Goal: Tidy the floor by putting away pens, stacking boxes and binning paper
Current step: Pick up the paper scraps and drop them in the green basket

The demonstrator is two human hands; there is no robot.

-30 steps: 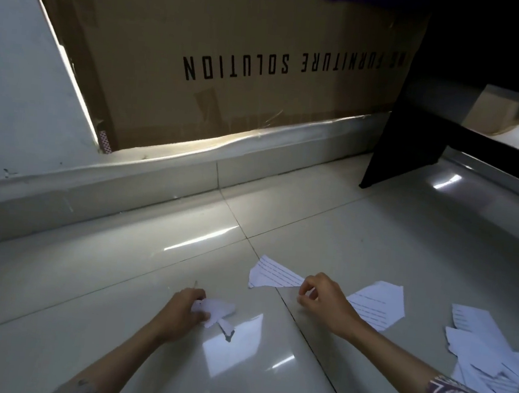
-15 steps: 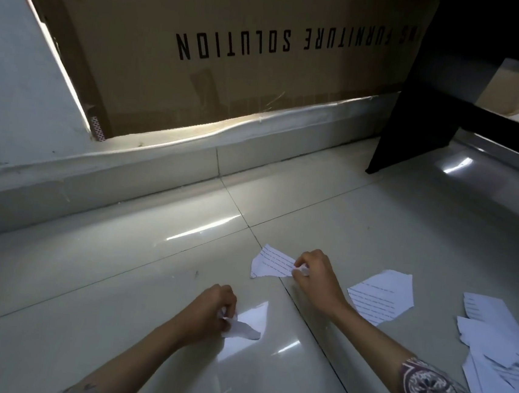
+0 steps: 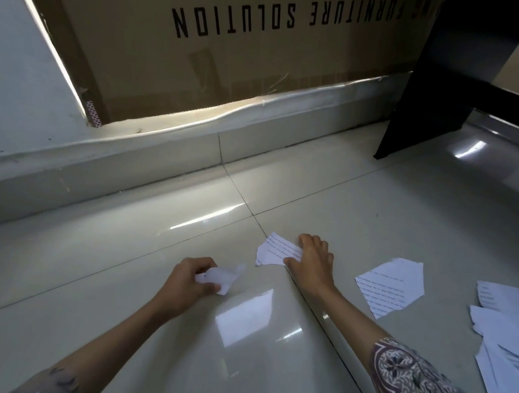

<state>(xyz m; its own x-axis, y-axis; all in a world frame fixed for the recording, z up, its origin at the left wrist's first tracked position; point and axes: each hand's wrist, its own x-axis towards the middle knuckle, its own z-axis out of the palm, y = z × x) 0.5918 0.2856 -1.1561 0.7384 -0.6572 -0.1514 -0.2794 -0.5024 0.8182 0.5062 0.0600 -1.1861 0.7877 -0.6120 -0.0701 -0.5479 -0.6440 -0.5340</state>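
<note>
The right hand (image 3: 310, 261) covers the right end of a torn lined scrap (image 3: 275, 251), and its fingertips there are hard to make out. The crumpled paper (image 3: 220, 277) in the left hand (image 3: 186, 279) is blurred and partly buried in the curled fingers. At three to four o'clock the pile of sheets (image 3: 509, 353) runs off the frame's edge, and the carton's (image 3: 234, 51) lettering at twelve o'clock is cut short by the dark furniture leg (image 3: 421, 85).
</note>
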